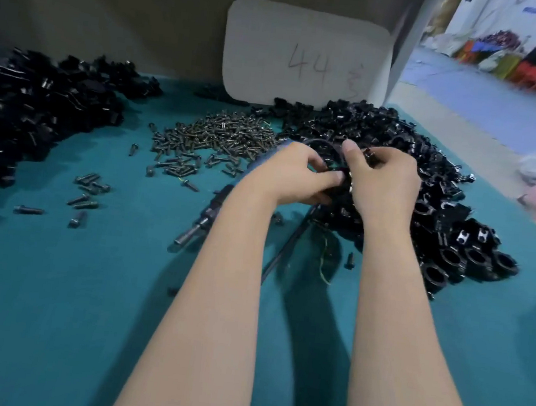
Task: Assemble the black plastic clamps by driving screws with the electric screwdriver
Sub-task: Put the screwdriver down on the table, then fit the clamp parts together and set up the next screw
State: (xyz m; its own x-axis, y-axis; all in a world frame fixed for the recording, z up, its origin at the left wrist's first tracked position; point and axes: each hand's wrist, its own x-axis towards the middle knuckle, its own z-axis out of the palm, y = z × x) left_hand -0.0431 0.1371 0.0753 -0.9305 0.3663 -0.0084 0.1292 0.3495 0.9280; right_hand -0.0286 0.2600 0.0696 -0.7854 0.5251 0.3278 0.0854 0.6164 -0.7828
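black clamp (341, 185) sits pinched between left hand (296, 176) and right hand (384, 185), fingers curled on it, over the right pile (440, 221). it could slip into the pile, or the cable (289, 238) between the wrists could snag; the screwdriver (207, 216) lies left.

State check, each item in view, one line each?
left hand: grips black clamp
right hand: grips same clamp
electric screwdriver: lying on table, unheld
screws: loose heap, some scattered
right parts pile: loose
left parts pile: loose
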